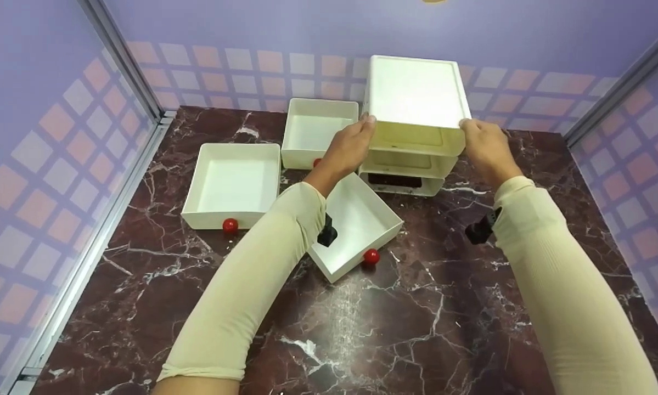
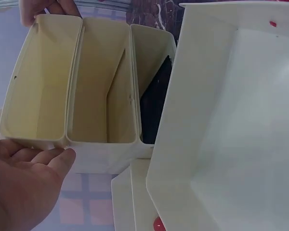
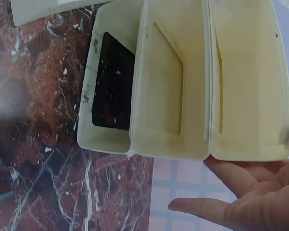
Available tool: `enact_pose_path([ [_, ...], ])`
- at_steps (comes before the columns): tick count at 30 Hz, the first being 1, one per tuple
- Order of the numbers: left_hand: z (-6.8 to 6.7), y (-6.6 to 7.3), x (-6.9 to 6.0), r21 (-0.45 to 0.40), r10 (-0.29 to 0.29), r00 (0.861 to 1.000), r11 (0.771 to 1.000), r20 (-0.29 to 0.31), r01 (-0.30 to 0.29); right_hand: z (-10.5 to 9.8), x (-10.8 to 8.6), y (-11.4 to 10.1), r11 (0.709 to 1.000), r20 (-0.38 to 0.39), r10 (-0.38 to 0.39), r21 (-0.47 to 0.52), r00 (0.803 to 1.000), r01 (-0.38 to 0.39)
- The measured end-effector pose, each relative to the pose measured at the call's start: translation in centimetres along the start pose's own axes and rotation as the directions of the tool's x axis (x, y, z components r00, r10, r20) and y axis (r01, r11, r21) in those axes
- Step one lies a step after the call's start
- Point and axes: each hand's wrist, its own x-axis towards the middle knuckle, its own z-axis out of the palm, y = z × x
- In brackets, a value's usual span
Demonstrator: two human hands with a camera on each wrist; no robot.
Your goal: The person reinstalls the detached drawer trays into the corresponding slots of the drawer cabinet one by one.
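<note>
A white drawer cabinet (image 1: 419, 90) with three stacked open-fronted tiers stands at the back right, its slots bare of drawers. My left hand (image 1: 348, 147) grips the top tier at its front left side. At the opposite side, my right hand (image 1: 487, 148) holds the same tier, thumb near the top front corner. Both wrist views look into the slots; the lowest slot (image 3: 113, 82) has a dark opening in its base. In the left wrist view, the left fingers (image 2: 43, 161) lie against the tier's side wall. The right fingers (image 3: 241, 180) spread along the other side.
Three white drawers with red round knobs lie left of the cabinet: one at the left (image 1: 232, 181), one at the back (image 1: 323, 123), and one turned askew in front (image 1: 356, 219), partly behind my left arm. Tiled-pattern walls (image 1: 60, 181) enclose the dark marbled surface (image 1: 394, 329).
</note>
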Motion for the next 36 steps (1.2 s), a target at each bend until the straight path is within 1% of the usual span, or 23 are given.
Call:
enact_pose_path([
  [2, -0.1, -0.2, 0.1, 0.006, -0.016, 1.000, 1.000, -0.011, 0.016, 0.3, -0.1, -0.1, 1.000, -0.006, 0.010, -0.002, 1.000, -0.010],
  [5, -0.2, -0.4, 0.1, 0.000, -0.041, 0.999, 0.999, -0.008, 0.041, 0.6, -0.3, -0.3, 1.000, -0.006, 0.020, 0.013, 1.000, -0.019],
  [9, -0.4, -0.5, 0.1, -0.006, -0.045, 0.999, 0.999, 0.023, 0.045, 0.6, -0.3, -0.3, 1.000, -0.014, 0.017, 0.016, 1.000, -0.017],
  [11, -0.5, -0.4, 0.0, -0.005, -0.036, 0.999, 0.999, 0.040, 0.036, 0.6, -0.3, -0.4, 1.000, -0.020, 0.012, 0.019, 1.000, -0.011],
  [13, -0.5, -0.3, -0.1, 0.000, -0.049, 0.996, 0.999, 0.067, 0.050, 0.6, -0.3, -0.4, 0.999, -0.022, 0.016, 0.033, 1.000, -0.015],
  [15, -0.4, -0.3, -0.6, 0.021, -0.059, 0.995, 0.998, 0.074, 0.058, 0.8, -0.3, -0.4, 0.998, -0.018, 0.023, 0.061, 1.000, -0.022],
  [17, -0.1, -0.3, -1.3, 0.054, -0.088, 0.993, 0.995, 0.074, 0.084, 0.9, -0.3, -0.4, 0.996, -0.014, 0.027, 0.091, 1.000, -0.026],
  [19, 0.6, -0.2, -2.7, 0.133, -0.115, 0.992, 0.985, 0.054, 0.107, 1.0, -0.3, -0.3, 0.994, -0.014, 0.031, 0.108, 0.999, -0.029],
  [21, 1.7, -0.2, -4.5, 0.240, -0.156, 0.987, 0.960, 0.030, 0.144, 1.1, -0.3, -0.2, 0.995, -0.019, 0.019, 0.098, 1.000, -0.018],
  [22, 2.4, -0.2, -5.6, 0.295, -0.178, 0.984, 0.942, 0.028, 0.162, 1.1, -0.4, -0.2, 0.996, -0.022, 0.017, 0.085, 1.000, -0.015],
  [23, 3.2, -0.2, -6.7, 0.362, -0.195, 0.980, 0.917, 0.033, 0.170, 1.1, -0.4, -0.2, 0.997, -0.023, 0.014, 0.074, 1.000, -0.013],
  [25, 4.9, -0.5, -9.1, 0.475, -0.224, 0.972, 0.864, 0.069, 0.166, 1.0, -0.5, -0.1, 0.998, -0.020, 0.013, 0.062, 1.000, -0.012],
  [26, 5.8, -0.7, -10.3, 0.515, -0.234, 0.968, 0.843, 0.092, 0.155, 1.0, -0.5, -0.1, 0.998, -0.018, 0.014, 0.061, 1.000, -0.013],
  [29, 8.5, -1.9, -13.2, 0.592, -0.249, 0.956, 0.798, 0.153, 0.113, 0.7, -0.6, -0.1, 0.996, -0.009, 0.021, 0.085, 1.000, -0.020],
  [30, 9.3, -2.4, -13.8, 0.607, -0.246, 0.956, 0.788, 0.158, 0.103, 0.6, -0.6, -0.1, 0.996, -0.010, 0.022, 0.089, 1.000, -0.021],
  [31, 10.1, -2.9, -14.3, 0.627, -0.239, 0.959, 0.774, 0.151, 0.094, 0.6, -0.6, -0.1, 0.996, -0.011, 0.020, 0.092, 1.000, -0.018],
  [32, 10.7, -3.4, -14.6, 0.638, -0.227, 0.965, 0.764, 0.135, 0.091, 0.5, -0.6, -0.1, 0.995, -0.013, 0.018, 0.095, 1.000, -0.017],
  [34, 11.7, -4.3, -14.8, 0.675, -0.182, 0.979, 0.735, 0.095, 0.071, 0.4, -0.6, 0.0, 0.995, -0.020, 0.018, 0.098, 1.000, -0.016],
  [36, 12.3, -4.8, -14.7, 0.705, -0.134, 0.989, 0.708, 0.065, 0.049, 0.4, -0.6, 0.1, 0.995, -0.025, 0.018, 0.101, 1.000, -0.015],
])
